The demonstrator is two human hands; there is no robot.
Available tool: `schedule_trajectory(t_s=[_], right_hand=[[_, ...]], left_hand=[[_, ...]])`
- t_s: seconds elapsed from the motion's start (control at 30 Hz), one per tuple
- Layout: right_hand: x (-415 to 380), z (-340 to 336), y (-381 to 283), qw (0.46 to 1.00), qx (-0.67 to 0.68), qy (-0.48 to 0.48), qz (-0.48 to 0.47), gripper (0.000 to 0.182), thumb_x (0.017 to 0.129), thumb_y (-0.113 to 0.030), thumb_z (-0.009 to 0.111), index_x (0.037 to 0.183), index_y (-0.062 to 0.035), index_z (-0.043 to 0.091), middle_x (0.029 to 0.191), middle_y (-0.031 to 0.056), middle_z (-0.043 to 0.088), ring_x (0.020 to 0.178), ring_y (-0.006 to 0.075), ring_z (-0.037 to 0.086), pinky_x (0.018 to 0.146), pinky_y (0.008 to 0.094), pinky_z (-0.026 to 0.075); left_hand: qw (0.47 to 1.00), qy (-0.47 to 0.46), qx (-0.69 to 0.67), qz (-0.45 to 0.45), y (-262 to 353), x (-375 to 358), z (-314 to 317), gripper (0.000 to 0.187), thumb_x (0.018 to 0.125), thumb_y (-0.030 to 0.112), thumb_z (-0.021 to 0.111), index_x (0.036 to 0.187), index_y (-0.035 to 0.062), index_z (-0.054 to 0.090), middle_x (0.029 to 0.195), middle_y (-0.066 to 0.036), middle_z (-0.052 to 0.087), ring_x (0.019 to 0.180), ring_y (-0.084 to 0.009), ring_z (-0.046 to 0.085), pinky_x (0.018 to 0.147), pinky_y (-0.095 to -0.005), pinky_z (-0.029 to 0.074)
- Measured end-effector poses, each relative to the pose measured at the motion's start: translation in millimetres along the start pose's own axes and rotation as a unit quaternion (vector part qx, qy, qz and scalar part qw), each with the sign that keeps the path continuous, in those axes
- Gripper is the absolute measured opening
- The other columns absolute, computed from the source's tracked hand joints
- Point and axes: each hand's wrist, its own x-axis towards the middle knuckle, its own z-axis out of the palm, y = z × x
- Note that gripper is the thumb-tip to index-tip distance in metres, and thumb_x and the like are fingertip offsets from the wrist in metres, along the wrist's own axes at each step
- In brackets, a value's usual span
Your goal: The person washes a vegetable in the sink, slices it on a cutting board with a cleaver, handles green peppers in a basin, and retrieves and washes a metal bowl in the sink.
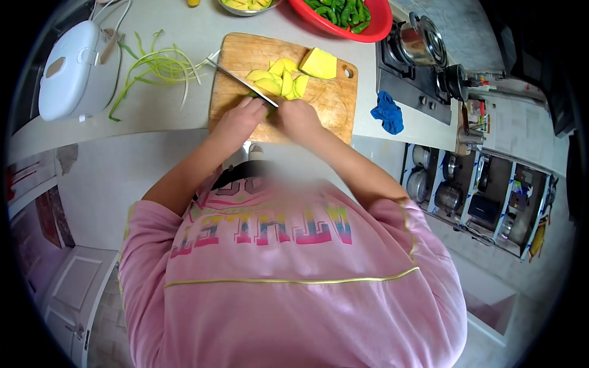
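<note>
My right hand (pixel 299 121) is closed around the handle end of a kitchen knife (pixel 242 81), whose blade slants away to the far left over the wooden cutting board (pixel 334 110). Close beside it, my left hand (pixel 238 122) has bent fingers pressed down on a yellow vegetable piece, mostly hidden under the fingers and blade. Beyond the blade lie several thin yellow slices (pixel 286 83) in a loose heap. A larger yellow chunk (pixel 318 63) rests near the board's far right corner.
Long green peelings (pixel 161 67) and a white lidded appliance (pixel 72 70) are on the left. At the back stand a metal bowl (pixel 245 10) of yellow pieces and a red bowl (pixel 374 30) of green peppers. Right are a blue cloth (pixel 388 113), a stove (pixel 408 89) and pots (pixel 423 40).
</note>
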Motion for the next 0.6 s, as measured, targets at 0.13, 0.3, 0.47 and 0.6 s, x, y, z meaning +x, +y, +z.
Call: schedule_trajectory(t_s=[0.13,0.3,0.47,0.6], right_hand=[[10,-3,4,0.997,0.048,0.051,0.017,0.012,0.076,-0.012,0.059,0.079,-0.0001,0.06,0.07,0.0231,0.061,0.068,0.0395,0.061,0.063,0.0464,0.049],[-18,-21,8,0.998,0.043,0.035,0.037,0.019,0.079,-0.018,0.06,0.082,0.0005,0.06,0.067,0.0235,0.058,0.065,0.0406,0.058,0.059,0.0452,0.047],[-26,-28,3,0.998,0.014,-0.02,0.052,0.012,0.076,-0.011,0.058,0.077,0.001,0.06,0.068,0.0235,0.059,0.067,0.04,0.06,0.062,0.0465,0.049],[-20,-25,3,0.999,0.004,-0.04,0.021,0.01,0.074,-0.008,0.057,0.076,0.001,0.06,0.069,0.0232,0.061,0.068,0.0392,0.061,0.063,0.0467,0.05]], left_hand=[[0.998,0.057,-0.017,0.028,-7,1,5,0.031,0.076,0.01,0.062,0.105,0.0002,0.057,0.107,-0.01,0.055,0.1,-0.0259,0.053,0.081,-0.033,0.048],[0.998,0.063,-0.03,0.011,-9,-3,7,0.027,0.077,0.009,0.06,0.103,0.001,0.058,0.11,-0.009,0.056,0.1,-0.025,0.054,0.079,-0.0323,0.049],[0.999,0.047,-0.004,0.019,-8,0,-1,0.026,0.077,0.009,0.058,0.102,0.0017,0.059,0.107,-0.008,0.056,0.099,-0.024,0.054,0.077,-0.032,0.05],[0.996,0.078,0.019,0.033,-8,-1,2,0.023,0.076,0.008,0.054,0.097,0.0034,0.059,0.099,-0.005,0.054,0.095,-0.0219,0.054,0.073,-0.031,0.05]])
